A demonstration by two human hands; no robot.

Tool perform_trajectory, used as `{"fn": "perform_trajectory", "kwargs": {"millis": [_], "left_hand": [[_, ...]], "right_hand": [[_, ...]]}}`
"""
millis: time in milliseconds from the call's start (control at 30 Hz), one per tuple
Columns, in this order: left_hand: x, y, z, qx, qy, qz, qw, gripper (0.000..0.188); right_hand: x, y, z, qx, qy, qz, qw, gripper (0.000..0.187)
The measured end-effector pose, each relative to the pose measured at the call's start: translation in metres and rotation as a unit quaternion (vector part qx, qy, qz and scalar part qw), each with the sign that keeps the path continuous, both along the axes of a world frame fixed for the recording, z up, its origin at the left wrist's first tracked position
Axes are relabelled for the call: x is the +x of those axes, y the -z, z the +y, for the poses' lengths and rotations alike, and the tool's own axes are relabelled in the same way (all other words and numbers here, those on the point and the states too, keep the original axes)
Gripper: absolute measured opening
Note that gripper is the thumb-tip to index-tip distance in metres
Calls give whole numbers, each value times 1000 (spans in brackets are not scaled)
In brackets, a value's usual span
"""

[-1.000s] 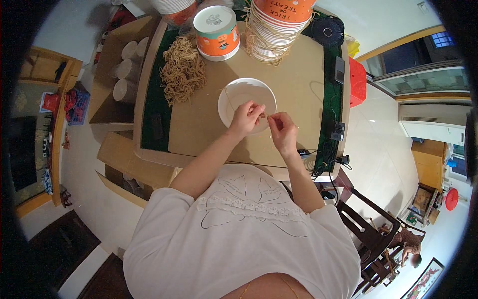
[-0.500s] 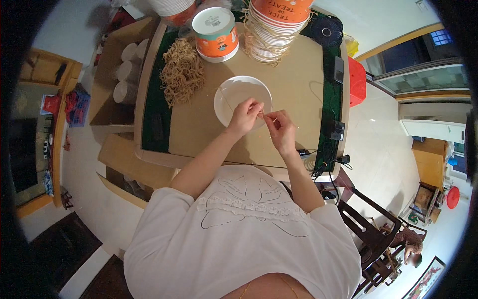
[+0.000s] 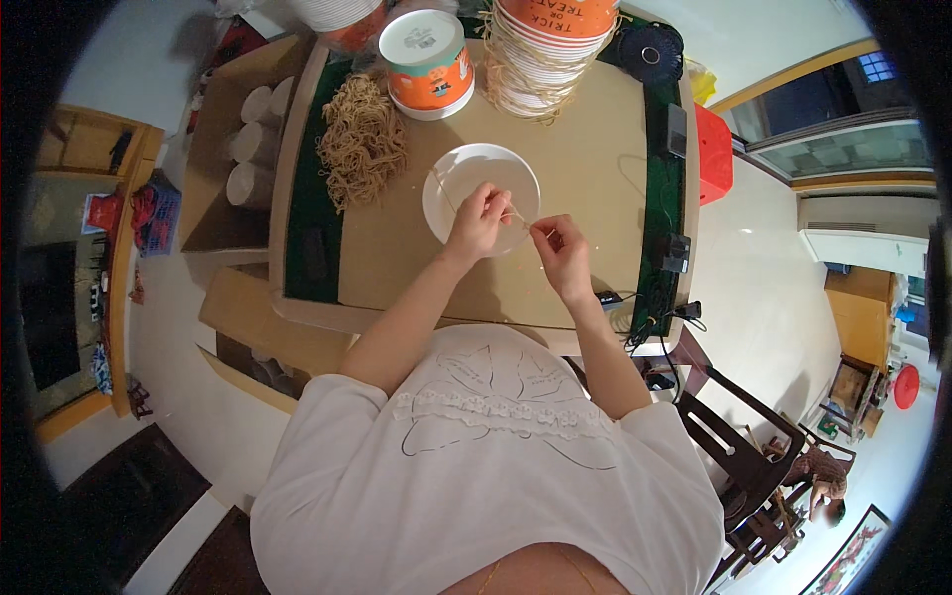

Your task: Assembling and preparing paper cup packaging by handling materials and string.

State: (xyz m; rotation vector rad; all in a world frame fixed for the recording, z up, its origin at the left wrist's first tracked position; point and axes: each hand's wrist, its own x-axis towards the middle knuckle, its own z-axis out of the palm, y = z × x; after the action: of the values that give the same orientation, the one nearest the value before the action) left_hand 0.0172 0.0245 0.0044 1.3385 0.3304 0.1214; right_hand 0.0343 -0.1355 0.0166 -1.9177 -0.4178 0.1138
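Observation:
Directly before me is a round white tub (image 3: pixel 474 159), seen from above with its rim showing. A thin tan cord (image 3: pixel 442 192) runs from its left rim across it to my hands. My left hand (image 3: pixel 478 220), over the tub, pinches the cord between thumb and fingers. Just beyond the tub's right rim, my right hand (image 3: pixel 562 256) is closed on the same cord, part of which shows between the two hands. Whether there is a knot in it is too small to tell. A heap of tan cords (image 3: pixel 362 144) lies to the left.
An orange-and-white bucket (image 3: pixel 428 84) stands upside down behind the heap. Beside it rises a stack of orange and white buckets (image 3: pixel 540 79) with cords hanging round it. A dark coiled roll (image 3: pixel 650 55) lies at the far right corner. Cables (image 3: pixel 645 332) sit at the near right edge.
My hands have moved slightly apart, so a short stretch of cord now shows between them. My left hand is a little further left and up.

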Motion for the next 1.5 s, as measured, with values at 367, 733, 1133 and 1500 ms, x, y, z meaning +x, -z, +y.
{"fn": "perform_trajectory", "kwargs": {"millis": [367, 733, 1133, 1500], "left_hand": [[0, 2, 4, 76, -6, 4, 997, 18], [-1, -1, 7, 45, 28, -38, 998, 16], [-3, -21, 5, 251, -10, -118, 961, 13], [-6, -13, 3, 311, -20, -105, 944, 10]], "right_hand": [[-2, -18, 2, -38, 9, 6, 999, 14], [11, -17, 21, 19, -40, 52, 998, 12], [13, -10, 22, 50, 27, 70, 996, 6], [7, -22, 22, -27, 30, -50, 998, 9]]}}
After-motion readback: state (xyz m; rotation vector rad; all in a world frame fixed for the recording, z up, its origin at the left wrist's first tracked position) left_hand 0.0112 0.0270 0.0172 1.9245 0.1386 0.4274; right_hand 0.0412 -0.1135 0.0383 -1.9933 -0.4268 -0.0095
